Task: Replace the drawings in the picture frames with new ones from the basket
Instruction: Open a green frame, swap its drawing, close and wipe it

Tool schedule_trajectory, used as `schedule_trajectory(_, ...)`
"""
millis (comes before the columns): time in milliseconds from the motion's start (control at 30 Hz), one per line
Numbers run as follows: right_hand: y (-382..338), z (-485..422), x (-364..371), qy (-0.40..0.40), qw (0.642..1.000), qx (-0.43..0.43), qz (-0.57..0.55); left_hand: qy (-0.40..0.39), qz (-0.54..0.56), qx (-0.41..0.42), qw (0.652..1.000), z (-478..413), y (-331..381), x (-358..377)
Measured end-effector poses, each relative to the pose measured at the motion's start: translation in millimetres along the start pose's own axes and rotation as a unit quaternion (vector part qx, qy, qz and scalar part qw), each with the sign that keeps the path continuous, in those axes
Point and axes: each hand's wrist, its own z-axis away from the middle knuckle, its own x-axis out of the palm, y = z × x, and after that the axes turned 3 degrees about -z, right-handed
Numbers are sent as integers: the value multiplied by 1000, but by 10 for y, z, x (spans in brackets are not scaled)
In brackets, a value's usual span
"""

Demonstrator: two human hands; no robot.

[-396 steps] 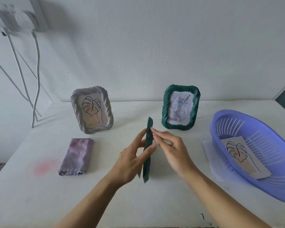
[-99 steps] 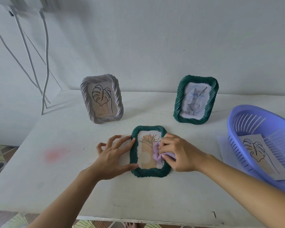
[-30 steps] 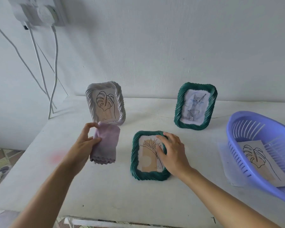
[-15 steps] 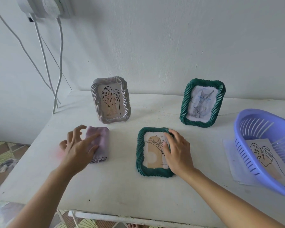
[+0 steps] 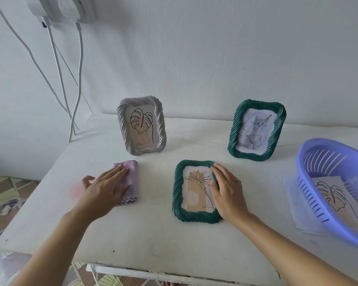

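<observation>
Desk (image 5: 153, 234) of white-painted wood carries a dark green, rope-rimmed picture frame (image 5: 177, 190) lying flat and face up, with a line drawing of a flower on a tan arch inside it. The person's right hand (image 5: 227, 195) rests on that frame's right rim, fingers laid loosely over it, grip released. Left of the frame, the left hand (image 5: 105, 187) presses flat on a folded lilac cloth (image 5: 131, 174), fingers straight, grip released too. Behind the frame to the left stands a grey rope-rimmed frame (image 5: 122, 129) showing a leaf drawing. Behind it to the right stands a second green frame (image 5: 235, 139) showing a cat picture. Right of the frame, a lilac-blue slotted plastic basket (image 5: 310, 178) holds a paper leaf drawing (image 5: 331, 195).
</observation>
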Motion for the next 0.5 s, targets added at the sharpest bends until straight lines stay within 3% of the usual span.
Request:
schedule_trajectory(133,132,13,-107,-26,999,-27,-34,54,47,25,997,-48,314,-51)
schedule_trajectory(233,188,32,-137,8,1000,-12,10,90,100,61,989,-117,727,-76)
schedule_trajectory(333,188,24,-152,35,998,15,50,63,131,31,989,-197,1157,-68)
schedule_trajectory(500,101,22,-184,35,998,37,23,-57,37,-24,997,-241,1634,14)
